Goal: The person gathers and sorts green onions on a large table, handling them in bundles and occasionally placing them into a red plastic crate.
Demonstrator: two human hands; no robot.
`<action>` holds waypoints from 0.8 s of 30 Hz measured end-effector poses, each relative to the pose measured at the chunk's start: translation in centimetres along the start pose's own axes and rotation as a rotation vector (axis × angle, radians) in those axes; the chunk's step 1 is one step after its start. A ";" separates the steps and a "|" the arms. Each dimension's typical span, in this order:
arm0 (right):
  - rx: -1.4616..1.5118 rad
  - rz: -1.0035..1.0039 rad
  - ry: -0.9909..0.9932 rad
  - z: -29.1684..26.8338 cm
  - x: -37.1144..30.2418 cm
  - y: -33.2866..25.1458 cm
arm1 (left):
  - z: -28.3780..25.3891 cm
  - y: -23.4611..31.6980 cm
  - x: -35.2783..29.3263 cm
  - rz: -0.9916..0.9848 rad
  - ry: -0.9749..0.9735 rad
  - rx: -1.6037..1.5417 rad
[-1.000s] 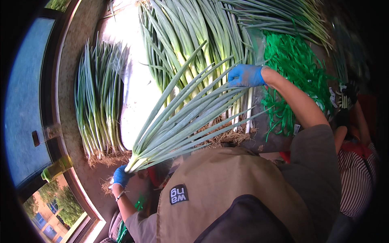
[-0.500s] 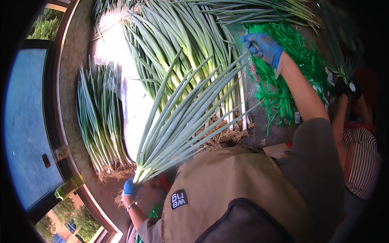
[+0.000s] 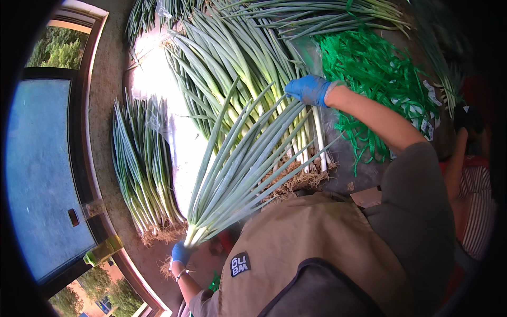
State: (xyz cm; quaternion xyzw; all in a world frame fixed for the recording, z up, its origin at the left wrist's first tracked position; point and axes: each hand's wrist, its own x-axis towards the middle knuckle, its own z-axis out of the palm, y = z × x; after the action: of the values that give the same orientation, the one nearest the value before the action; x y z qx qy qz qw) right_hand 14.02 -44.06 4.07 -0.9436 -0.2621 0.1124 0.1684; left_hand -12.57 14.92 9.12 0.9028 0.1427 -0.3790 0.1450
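Observation:
In my blue-gloved left hand (image 3: 181, 254), at the lower left, is a bunch of green onions (image 3: 240, 161), gripped near its white base. Its long leaves fan up and to the right, and some roots show beside the hand. My blue-gloved right hand (image 3: 309, 90) is closed at the upper leaf tips of this bunch. Whether it pinches a leaf or something else I cannot make out. Behind the held bunch lies a large pile of green onions (image 3: 232, 58), with roots toward me.
A smaller green onion pile (image 3: 142, 169) lies at left beside the window (image 3: 42, 169). Green ribbons (image 3: 369, 79) are heaped at right, partly over clear plastic. More green onions (image 3: 338, 13) lie at the far edge. Another person's dark-gloved hand (image 3: 467, 119) is at far right.
My right hand has come left and down from the green ribbons to the leaf tips of the held bunch. My left hand keeps its grip, and the whole view has shifted slightly.

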 end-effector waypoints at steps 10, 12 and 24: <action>1.614 0.764 0.388 -4.7 -3.1 5.9 | 0.5 -1.5 0.5 0.006 0.016 -0.036; 1.477 0.834 0.390 -4.5 -4.2 5.5 | 0.5 -1.3 0.8 0.013 0.015 -0.033; -0.040 0.155 -0.051 0.2 -7.1 0.5 | 0.4 -1.8 0.7 0.041 0.025 -0.012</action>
State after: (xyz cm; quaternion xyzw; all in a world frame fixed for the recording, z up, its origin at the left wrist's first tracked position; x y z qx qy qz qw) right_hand 8.29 -48.18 4.60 -0.9611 -0.1946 0.1437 0.1333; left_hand -13.04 16.51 8.07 0.9093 0.1284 -0.3639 0.1561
